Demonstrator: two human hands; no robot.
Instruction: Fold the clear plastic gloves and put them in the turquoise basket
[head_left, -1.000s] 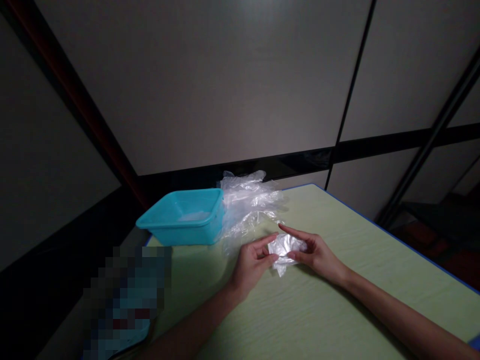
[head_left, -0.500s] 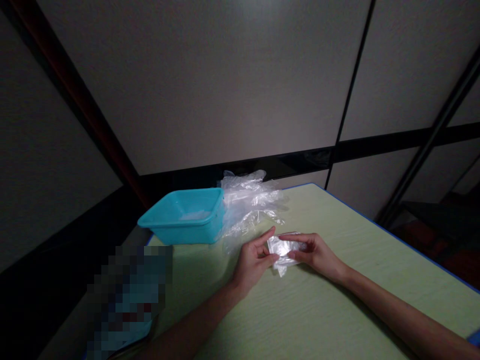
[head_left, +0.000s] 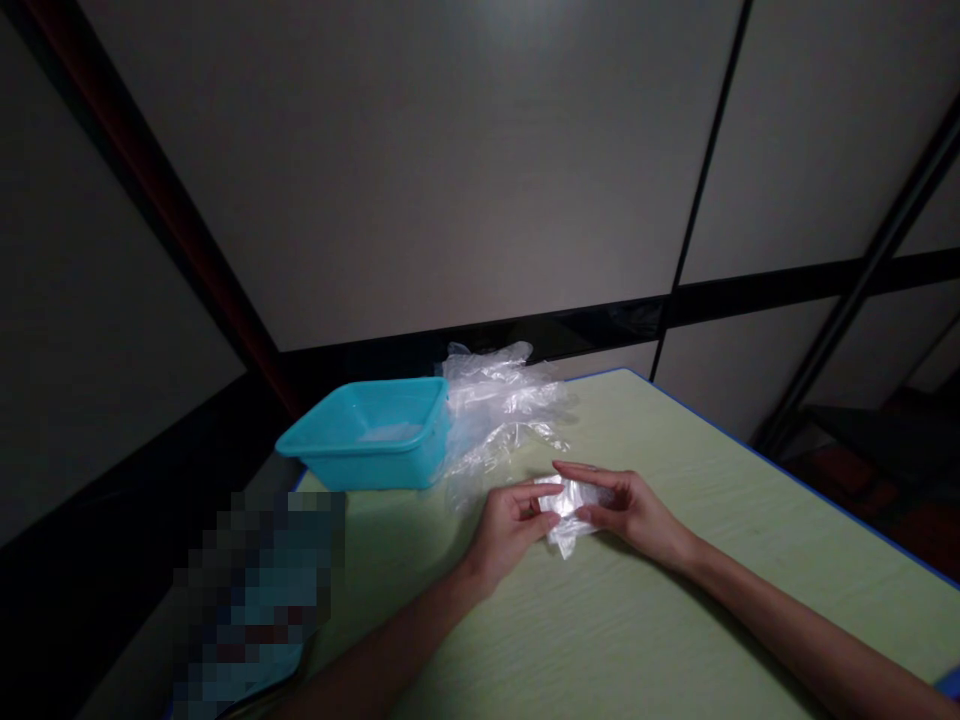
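At table (head_left: 510, 650), two hands (head_left: 637, 515) hold one plastic bundle (head_left: 573, 498).

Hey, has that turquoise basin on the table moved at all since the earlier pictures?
No. Judged against the far corner of the green table, the turquoise basin has not visibly shifted in any direction.

No lettering, label, brand, number or sign can be read anywhere here

Premises: apparently a domestic room, indicated by tall panelled doors (head_left: 480, 180) (wardrobe type) behind a blue-edged green surface (head_left: 562, 645).
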